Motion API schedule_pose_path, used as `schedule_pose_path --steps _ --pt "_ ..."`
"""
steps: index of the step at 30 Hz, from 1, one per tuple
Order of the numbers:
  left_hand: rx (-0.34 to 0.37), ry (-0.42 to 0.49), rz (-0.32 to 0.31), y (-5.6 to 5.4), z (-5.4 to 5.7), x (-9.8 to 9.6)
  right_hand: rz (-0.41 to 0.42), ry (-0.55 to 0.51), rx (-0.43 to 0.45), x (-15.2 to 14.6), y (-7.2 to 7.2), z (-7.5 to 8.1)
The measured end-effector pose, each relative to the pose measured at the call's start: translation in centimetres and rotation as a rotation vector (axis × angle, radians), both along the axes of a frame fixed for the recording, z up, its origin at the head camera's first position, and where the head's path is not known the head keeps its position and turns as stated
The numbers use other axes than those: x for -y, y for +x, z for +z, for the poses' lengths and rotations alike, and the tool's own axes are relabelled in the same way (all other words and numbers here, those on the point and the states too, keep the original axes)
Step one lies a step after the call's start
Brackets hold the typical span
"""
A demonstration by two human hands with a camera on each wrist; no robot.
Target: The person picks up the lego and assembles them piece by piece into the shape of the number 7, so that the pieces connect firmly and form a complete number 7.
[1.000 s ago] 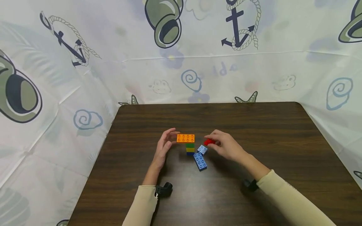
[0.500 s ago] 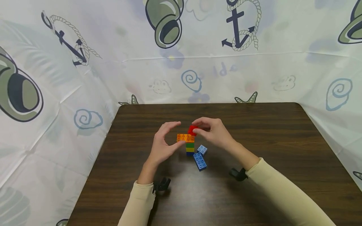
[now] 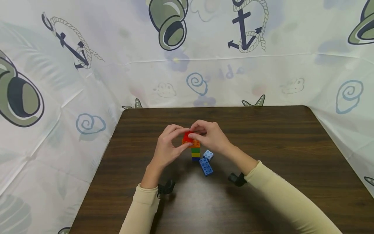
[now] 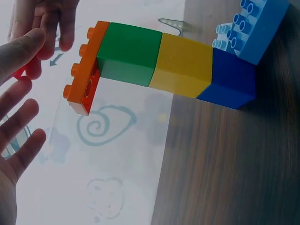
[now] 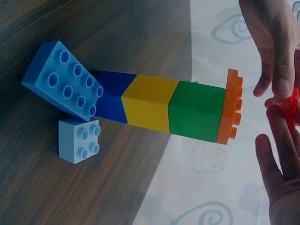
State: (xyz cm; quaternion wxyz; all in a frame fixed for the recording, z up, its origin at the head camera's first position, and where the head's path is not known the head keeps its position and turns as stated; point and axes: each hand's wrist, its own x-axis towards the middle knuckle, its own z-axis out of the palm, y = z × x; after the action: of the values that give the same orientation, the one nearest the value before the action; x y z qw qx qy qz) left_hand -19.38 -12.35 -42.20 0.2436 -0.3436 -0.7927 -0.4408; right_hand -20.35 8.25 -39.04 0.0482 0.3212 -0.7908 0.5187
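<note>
A red toy building brick (image 3: pixel 186 137) is raised just above the tower, partly hidden by fingers. My right hand (image 3: pixel 214 139) pinches it from the right, and my left hand (image 3: pixel 163 150) has thumb and fingertips about it from the left. Below stands a tower with an orange brick (image 4: pixel 87 68) lying flat on top. Under that are a green brick (image 4: pixel 130 54), a yellow brick (image 4: pixel 183 65) and a dark blue brick (image 4: pixel 230 79) on the table. In both wrist views a gap separates the red brick from the orange studs.
Close to the tower's base lie a longer blue brick (image 3: pixel 206 167) and a small light blue brick (image 3: pixel 208 154). The dark wooden table (image 3: pixel 263 130) has a patterned cloth (image 3: pixel 216 81) hanging behind it and at its sides.
My right hand has brought the red brick leftward from beside the tower to above its top. My left hand has come in, bringing its thumb and fingers to the red brick.
</note>
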Motion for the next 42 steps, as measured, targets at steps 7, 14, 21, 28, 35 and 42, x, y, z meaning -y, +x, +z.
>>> schedule_pose_path --steps 7,14,21,28,35,42 --pt "0.054 0.017 -0.014 -0.1 -0.5 0.5 0.013 0.034 -0.036 -0.2 0.4 -0.1" --pt "0.234 0.040 0.022 -0.3 -2.0 3.1 -0.141 0.105 -0.064 -2.1 0.8 -1.6" --pt "0.376 -0.025 -0.027 0.4 -1.8 4.5 -0.144 0.335 0.086 -4.3 1.5 -3.2" --pt "0.438 -0.047 -0.045 0.8 -1.2 3.7 -0.101 0.639 0.153 -4.4 2.7 -5.7" --pt "0.476 -0.045 -0.054 -0.6 -3.4 3.9 -0.082 0.764 0.120 -3.9 3.4 -7.7" --pt "0.485 -0.070 -0.062 -1.4 -4.0 4.3 -0.083 0.801 0.121 -3.5 3.9 -8.6"
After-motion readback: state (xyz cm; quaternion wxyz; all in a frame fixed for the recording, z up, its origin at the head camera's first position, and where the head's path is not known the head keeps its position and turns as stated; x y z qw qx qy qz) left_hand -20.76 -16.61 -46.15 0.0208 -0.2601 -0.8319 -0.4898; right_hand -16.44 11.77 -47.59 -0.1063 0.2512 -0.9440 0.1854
